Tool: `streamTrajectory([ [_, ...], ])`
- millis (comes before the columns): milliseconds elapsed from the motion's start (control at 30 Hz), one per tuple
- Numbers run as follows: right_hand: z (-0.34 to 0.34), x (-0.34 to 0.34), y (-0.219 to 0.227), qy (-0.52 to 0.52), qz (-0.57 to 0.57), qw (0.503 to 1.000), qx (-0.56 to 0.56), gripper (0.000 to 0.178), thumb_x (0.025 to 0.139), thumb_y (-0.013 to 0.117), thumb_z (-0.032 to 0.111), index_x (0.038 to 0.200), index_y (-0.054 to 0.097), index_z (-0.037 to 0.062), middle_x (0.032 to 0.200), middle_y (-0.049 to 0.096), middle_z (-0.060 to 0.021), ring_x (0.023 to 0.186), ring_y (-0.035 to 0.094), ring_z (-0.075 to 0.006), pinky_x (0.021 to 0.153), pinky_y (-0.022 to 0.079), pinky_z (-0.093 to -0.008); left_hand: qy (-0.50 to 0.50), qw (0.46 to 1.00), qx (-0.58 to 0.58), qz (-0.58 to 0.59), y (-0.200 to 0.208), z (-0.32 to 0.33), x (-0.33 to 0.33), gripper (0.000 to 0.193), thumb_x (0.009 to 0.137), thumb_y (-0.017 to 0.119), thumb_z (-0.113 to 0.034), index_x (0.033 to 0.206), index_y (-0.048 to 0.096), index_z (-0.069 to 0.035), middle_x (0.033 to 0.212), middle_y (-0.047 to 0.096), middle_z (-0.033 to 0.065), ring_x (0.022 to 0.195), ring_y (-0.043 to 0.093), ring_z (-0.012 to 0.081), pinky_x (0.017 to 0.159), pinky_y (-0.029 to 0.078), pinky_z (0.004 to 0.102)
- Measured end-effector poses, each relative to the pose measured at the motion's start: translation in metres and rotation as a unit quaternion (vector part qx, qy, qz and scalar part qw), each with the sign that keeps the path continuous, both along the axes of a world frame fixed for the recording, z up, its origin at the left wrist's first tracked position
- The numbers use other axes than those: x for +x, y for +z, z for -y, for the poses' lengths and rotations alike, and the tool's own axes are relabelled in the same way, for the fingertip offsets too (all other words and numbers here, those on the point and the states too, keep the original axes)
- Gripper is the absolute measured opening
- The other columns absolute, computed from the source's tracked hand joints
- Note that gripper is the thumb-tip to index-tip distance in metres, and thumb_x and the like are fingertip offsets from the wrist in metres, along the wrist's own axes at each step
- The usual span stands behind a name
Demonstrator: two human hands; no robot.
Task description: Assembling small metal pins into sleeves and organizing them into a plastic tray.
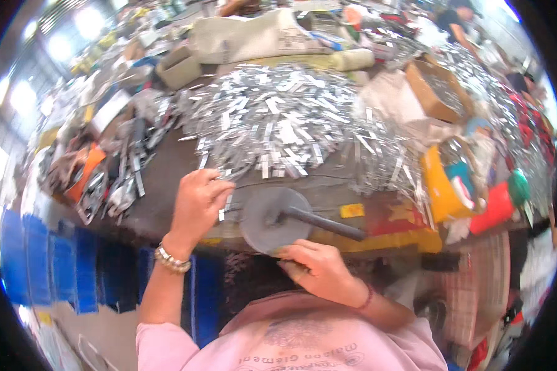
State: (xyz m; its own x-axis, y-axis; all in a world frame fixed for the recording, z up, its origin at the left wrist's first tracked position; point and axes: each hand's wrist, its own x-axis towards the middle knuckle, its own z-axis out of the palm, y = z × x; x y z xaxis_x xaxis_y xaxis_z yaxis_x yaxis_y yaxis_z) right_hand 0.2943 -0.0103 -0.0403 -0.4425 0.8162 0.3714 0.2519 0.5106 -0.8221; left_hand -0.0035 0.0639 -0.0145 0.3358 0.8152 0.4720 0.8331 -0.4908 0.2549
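My left hand [198, 201] is over the dark tabletop, its fingers pinched together. A thin shiny metal strip [224, 209] sticks out below the fingertips and seems to be in that pinch. To its right stands a round grey disc [267, 232] with a dark rod [328, 224] slanting out to the right. My right hand [322, 272] is at the disc's near rim, thumb and fingers closed; what they hold, if anything, is hidden. Beyond both hands lies a big heap of silvery metal strips [272, 120].
Mixed scrap [130, 154] covers the left side. A cardboard box [436, 89] with small pieces and a yellow container [445, 182] are at the right, by a red-and-green thing [498, 201]. Blue bins [62, 266] hang below the left edge. Other people [458, 25] are at the far right.
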Motion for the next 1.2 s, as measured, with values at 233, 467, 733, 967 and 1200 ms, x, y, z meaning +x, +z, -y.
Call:
streamTrajectory([
  [233,-0.004,0.031,0.029,0.019,-0.018,0.999,0.023,0.019,0.093,0.077,0.005,0.112,0.076,0.0050,0.101,0.075,-0.0153,0.089,0.074,-0.0373,0.076,0.060,-0.0424,0.026,0.998,0.001,0.049,-0.001,-0.003,0.010,0.016,0.084,0.084,-0.008,0.100,0.084,-0.009,0.103,0.073,0.0062,0.101,0.067,0.0292,0.090,0.053,0.0419],
  [467,-0.077,0.100,0.046,-0.261,0.243,0.927,0.116,0.020,0.092,0.070,0.004,0.111,0.077,0.0093,0.109,0.076,-0.0148,0.095,0.076,-0.0372,0.083,0.061,-0.0461,0.042,0.969,-0.078,0.231,0.010,0.016,0.025,0.044,0.091,0.077,0.006,0.131,0.077,-0.011,0.105,0.074,0.0098,0.089,0.069,0.0222,0.077,0.056,0.0332],
  [733,-0.151,0.090,0.023,-0.247,0.414,0.874,0.061,0.054,0.087,0.071,0.009,0.140,0.058,0.0113,0.105,0.076,-0.0224,0.105,0.074,-0.0443,0.089,0.057,-0.0555,-0.027,0.992,-0.093,0.086,0.033,0.056,0.059,0.054,0.088,0.077,0.004,0.140,0.072,-0.011,0.108,0.075,0.0158,0.099,0.072,0.0326,0.086,0.057,0.0408],
  [967,-0.148,0.084,0.028,-0.323,0.368,0.872,-0.010,0.069,0.083,0.075,0.007,0.148,0.052,0.0133,0.105,0.078,-0.0193,0.105,0.074,-0.0441,0.092,0.056,-0.0541,-0.061,0.982,-0.133,0.122,0.015,0.059,0.063,0.050,0.084,0.084,-0.003,0.133,0.074,-0.010,0.101,0.076,0.0121,0.094,0.069,0.0339,0.084,0.055,0.0432],
  [1200,-0.141,0.079,0.028,-0.306,0.383,0.872,0.002,0.063,0.086,0.071,0.005,0.146,0.050,0.0092,0.106,0.078,-0.0244,0.103,0.075,-0.0470,0.090,0.057,-0.0580,-0.056,0.986,-0.092,0.128,0.005,0.060,0.058,0.036,0.087,0.083,-0.009,0.122,0.076,-0.010,0.098,0.073,0.0093,0.095,0.066,0.0325,0.083,0.054,0.0442],
])
